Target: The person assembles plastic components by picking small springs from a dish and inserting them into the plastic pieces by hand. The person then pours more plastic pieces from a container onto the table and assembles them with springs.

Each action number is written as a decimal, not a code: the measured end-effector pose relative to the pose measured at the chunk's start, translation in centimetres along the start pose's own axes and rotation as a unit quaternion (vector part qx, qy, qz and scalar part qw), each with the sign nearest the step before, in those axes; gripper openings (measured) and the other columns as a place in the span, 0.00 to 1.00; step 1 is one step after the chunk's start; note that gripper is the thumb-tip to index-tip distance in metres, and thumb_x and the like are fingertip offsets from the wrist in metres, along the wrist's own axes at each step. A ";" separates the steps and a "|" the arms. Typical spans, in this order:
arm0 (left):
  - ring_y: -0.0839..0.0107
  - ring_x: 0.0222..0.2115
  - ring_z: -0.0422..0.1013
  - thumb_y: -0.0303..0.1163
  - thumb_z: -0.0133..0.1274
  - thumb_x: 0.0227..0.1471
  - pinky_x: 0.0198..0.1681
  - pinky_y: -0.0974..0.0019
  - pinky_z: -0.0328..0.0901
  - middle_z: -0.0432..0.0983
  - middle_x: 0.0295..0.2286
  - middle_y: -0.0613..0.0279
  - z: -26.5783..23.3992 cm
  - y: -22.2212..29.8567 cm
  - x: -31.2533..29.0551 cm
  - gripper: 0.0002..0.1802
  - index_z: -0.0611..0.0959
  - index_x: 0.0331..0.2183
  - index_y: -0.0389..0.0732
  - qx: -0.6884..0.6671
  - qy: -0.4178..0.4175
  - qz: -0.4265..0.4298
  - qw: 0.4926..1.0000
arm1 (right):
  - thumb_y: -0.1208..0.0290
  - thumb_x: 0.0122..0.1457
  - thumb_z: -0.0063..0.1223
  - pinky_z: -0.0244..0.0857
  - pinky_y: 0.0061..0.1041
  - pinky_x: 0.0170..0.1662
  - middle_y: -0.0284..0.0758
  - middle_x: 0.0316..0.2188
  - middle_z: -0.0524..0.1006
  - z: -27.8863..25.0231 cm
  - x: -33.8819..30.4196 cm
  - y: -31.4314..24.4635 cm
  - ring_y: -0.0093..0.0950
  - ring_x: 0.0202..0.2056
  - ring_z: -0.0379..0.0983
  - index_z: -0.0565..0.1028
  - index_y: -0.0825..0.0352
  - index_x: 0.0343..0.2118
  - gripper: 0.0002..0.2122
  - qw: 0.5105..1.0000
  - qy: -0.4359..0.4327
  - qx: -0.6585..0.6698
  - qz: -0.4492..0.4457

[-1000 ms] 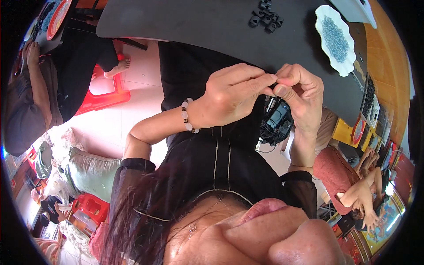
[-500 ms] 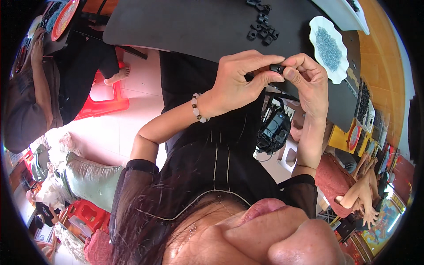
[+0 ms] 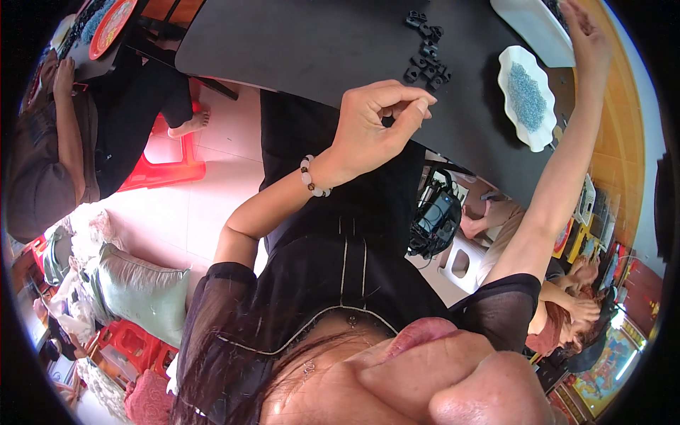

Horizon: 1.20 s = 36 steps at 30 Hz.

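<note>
Small black parts (image 3: 428, 62) lie in a loose, straggling cluster on the dark surface (image 3: 297, 49), at 1 o'clock from the left hand (image 3: 382, 127), just past its fingertips. The left hand hangs over the near edge of the surface with thumb and forefinger brought together at their tips; whether anything is pinched between them cannot be told. A beaded bracelet (image 3: 307, 176) circles its wrist. Between 2 and 3 o'clock from that hand, a white dish (image 3: 507, 99) with a wavy rim holds a heap of pale blue beads (image 3: 527, 98). Beyond the dish, at 2 o'clock, stands a white tray (image 3: 531, 30), cut off by the picture's edge, with dark contents partly showing. The right hand (image 3: 588, 35) reaches out to the tray's far end; its fingertips are partly out of sight, so whether they are apart or closed on something cannot be told. At 5 o'clock, below the surface's edge, sits a black bag (image 3: 425, 241), and past it a white stool (image 3: 464, 273). A red stool (image 3: 164, 170) stands near 9 o'clock, a pale green cushion (image 3: 145, 290) lies at 8 o'clock, and a red plate (image 3: 112, 30) shows toward 10 o'clock, near another person's arm (image 3: 69, 134).
</note>
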<state>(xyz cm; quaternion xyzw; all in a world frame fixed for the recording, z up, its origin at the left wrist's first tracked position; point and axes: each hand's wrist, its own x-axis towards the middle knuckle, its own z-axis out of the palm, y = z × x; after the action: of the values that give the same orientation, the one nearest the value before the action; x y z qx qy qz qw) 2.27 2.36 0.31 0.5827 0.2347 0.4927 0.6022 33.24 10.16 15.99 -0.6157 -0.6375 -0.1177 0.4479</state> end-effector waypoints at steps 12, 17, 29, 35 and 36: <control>0.78 0.30 0.74 0.21 0.54 0.53 0.34 0.76 0.69 0.78 0.29 0.61 -0.2 -0.1 0.3 0.10 0.84 0.38 0.35 0.014 -0.012 -0.004 1.000 | 0.65 0.56 0.60 0.65 0.20 0.31 0.31 0.23 0.79 9.4 -10.5 -4.7 0.17 0.25 0.72 0.79 0.68 0.35 0.11 0.958 -0.284 -0.022 0.026; 0.78 0.34 0.74 0.20 0.56 0.52 0.38 0.75 0.70 0.76 0.38 0.60 0.4 0.0 0.5 0.14 0.82 0.43 0.36 0.006 0.061 0.018 0.998 | 0.67 0.57 0.59 0.64 0.16 0.33 0.28 0.25 0.79 6.1 -11.1 -6.5 0.14 0.28 0.71 0.80 0.68 0.35 0.09 0.949 -0.289 0.051 0.111; 0.73 0.30 0.77 0.24 0.65 0.44 0.34 0.73 0.73 0.80 0.31 0.58 1.6 0.0 0.0 0.13 0.86 0.37 0.38 0.087 0.042 0.060 0.994 | 0.72 0.56 0.61 0.61 0.14 0.31 0.27 0.23 0.78 2.8 -18.3 -10.3 0.13 0.25 0.69 0.80 0.68 0.33 0.05 0.899 -0.258 0.276 0.221; 0.74 0.29 0.77 0.24 0.64 0.45 0.34 0.74 0.73 0.79 0.31 0.58 1.8 -0.2 -0.4 0.13 0.85 0.37 0.38 0.081 0.022 0.010 0.996 | 0.71 0.58 0.59 0.63 0.15 0.34 0.27 0.25 0.79 1.3 -18.4 -9.0 0.14 0.27 0.70 0.81 0.67 0.34 0.06 0.910 -0.254 0.245 0.219; 0.75 0.29 0.77 0.24 0.64 0.46 0.34 0.75 0.73 0.79 0.31 0.58 1.8 -0.1 -0.6 0.12 0.85 0.37 0.37 0.068 0.028 0.004 0.997 | 0.70 0.58 0.58 0.64 0.16 0.35 0.27 0.26 0.80 0.9 -18.0 -8.1 0.15 0.27 0.70 0.81 0.66 0.34 0.06 0.920 -0.239 0.220 0.219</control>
<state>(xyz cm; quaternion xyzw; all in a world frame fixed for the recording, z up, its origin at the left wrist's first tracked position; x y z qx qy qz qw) 3.60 1.04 0.40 0.6091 0.2824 0.4939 0.5525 22.78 -3.15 5.82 -0.6361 -0.5845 0.2772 0.4207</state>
